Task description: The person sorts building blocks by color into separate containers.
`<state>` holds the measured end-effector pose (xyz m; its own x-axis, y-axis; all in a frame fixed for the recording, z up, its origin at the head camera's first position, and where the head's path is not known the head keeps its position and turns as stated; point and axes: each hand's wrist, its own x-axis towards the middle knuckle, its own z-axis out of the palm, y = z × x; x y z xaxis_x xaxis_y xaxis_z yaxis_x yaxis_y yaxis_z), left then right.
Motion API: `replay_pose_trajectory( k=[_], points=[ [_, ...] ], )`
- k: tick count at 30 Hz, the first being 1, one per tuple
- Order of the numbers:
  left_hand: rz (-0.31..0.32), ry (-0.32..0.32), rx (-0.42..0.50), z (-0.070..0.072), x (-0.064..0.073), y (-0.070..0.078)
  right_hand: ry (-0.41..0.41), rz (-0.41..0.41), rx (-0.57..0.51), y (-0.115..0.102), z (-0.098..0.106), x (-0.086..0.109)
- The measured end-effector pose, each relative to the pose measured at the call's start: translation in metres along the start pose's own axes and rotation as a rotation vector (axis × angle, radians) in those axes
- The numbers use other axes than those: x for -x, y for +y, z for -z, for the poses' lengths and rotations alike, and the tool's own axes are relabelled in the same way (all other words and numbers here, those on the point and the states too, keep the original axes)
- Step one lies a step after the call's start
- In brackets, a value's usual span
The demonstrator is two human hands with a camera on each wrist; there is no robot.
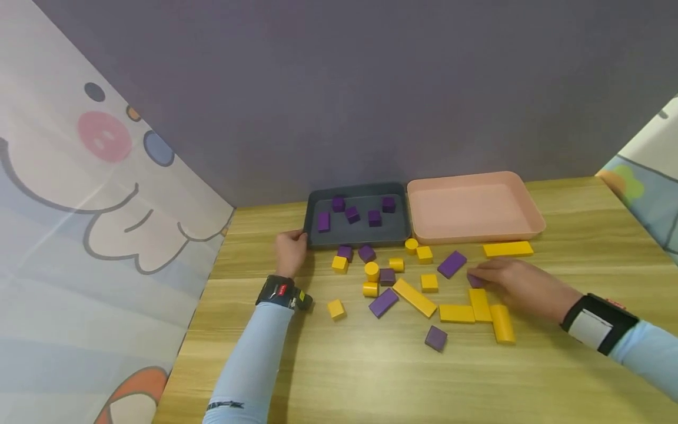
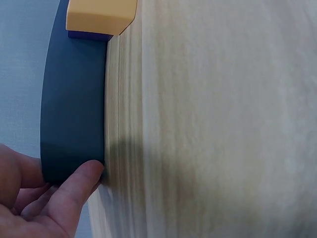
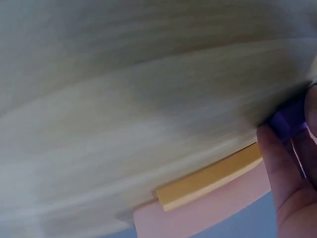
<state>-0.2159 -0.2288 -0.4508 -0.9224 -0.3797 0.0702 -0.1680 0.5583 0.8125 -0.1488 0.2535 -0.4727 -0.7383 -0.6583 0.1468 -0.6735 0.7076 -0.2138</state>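
The right hand (image 1: 518,287) hides much of a purple block (image 1: 475,281), perhaps a cube; in the left wrist view a yellow block (image 2: 100,15), cut off above, covers most of another purple piece (image 2: 89,35); the dark marking (image 1: 226,404) on the left sleeve (image 1: 254,359) is too small to read

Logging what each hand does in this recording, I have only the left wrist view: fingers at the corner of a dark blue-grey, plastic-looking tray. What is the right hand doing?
Observer: The right hand pinches a small, flat-sided purple block, material unclear.
Operator: Does the dark blue-grey tray hold anything?
Observer: Yes, five purple blocks lie spread inside it.
Operator: Is there any other tray?
Observer: Yes, a pale pink, rectangular, plastic-looking tray, on its right in the head view.
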Motion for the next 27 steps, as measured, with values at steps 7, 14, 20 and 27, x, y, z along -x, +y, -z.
replay_pose_trajectory(
  k=[7,14,20,27],
  points=[
    [-0.022,0.024,-0.031,0.001,-0.001,0.002,0.081,0.035,-0.05,-0.006,0.015,-0.02],
    [-0.028,0.031,-0.012,0.006,-0.002,0.003,0.217,0.094,-0.038,-0.028,0.055,-0.086],
    [-0.031,0.051,-0.046,0.007,-0.001,0.0,0.242,0.064,-0.067,-0.047,0.075,-0.166],
    [-0.059,0.053,-0.118,0.001,0.002,0.001,0.16,-0.074,-0.127,-0.053,0.061,-0.235]
  ],
)
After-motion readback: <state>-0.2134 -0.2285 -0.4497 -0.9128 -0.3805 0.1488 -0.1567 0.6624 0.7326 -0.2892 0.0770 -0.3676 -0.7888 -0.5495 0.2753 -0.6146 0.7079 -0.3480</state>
